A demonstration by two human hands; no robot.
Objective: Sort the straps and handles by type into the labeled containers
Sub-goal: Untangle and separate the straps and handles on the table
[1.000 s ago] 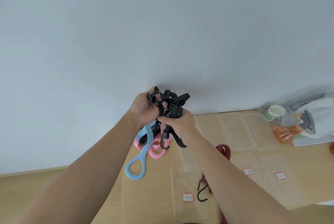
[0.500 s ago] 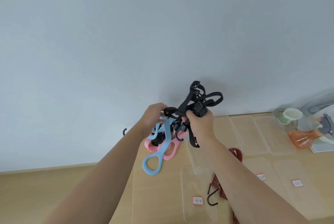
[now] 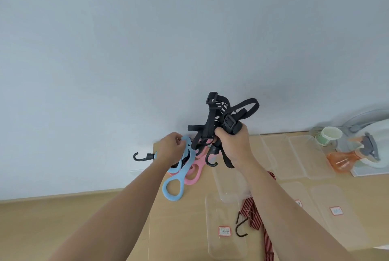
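The right hand [image 3: 233, 147] is clenched round a tangle of black straps [image 3: 211, 121], held up in front of the wall [image 3: 147, 50]. Loops and buckles stick out at the hand's 12 o'clock. How many straps make up the tangle cannot be told. A hooked clip [image 3: 211, 158] hangs from the bundle at the hand's 7 o'clock.

The left hand [image 3: 171, 149] is at the right hand's 9 o'clock and apart from it. Its fingers are curled on the top end of a blue handle [image 3: 182, 173], whose large ring hangs toward 6 o'clock. Pink handles [image 3: 199, 173] sit behind the blue one, largely covered by it and by the hand. Their number is unclear, and whether the hand grips them too cannot be made out. A black hook [image 3: 139, 156] juts out at the left wrist's 9 o'clock, its cord hidden behind the wrist.

On the table [image 3: 94, 218], at the frame's 5 o'clock, a clear container [image 3: 214, 246] bears a label [image 3: 224, 230] too blurred to read. A dark S-hook [image 3: 241, 228] lies at its right rim; whether it is inside cannot be told. Just beside it runs a red striped strap [image 3: 255, 216], its upper part hidden by the right forearm and its lower end cut off at the bottom edge. More clear containers [image 3: 347, 229] lie at 4 o'clock, their labels unreadable, one half hidden by the forearm. At 3 o'clock stand a cup [image 3: 329, 135] and an orange spray bottle [image 3: 345, 160].
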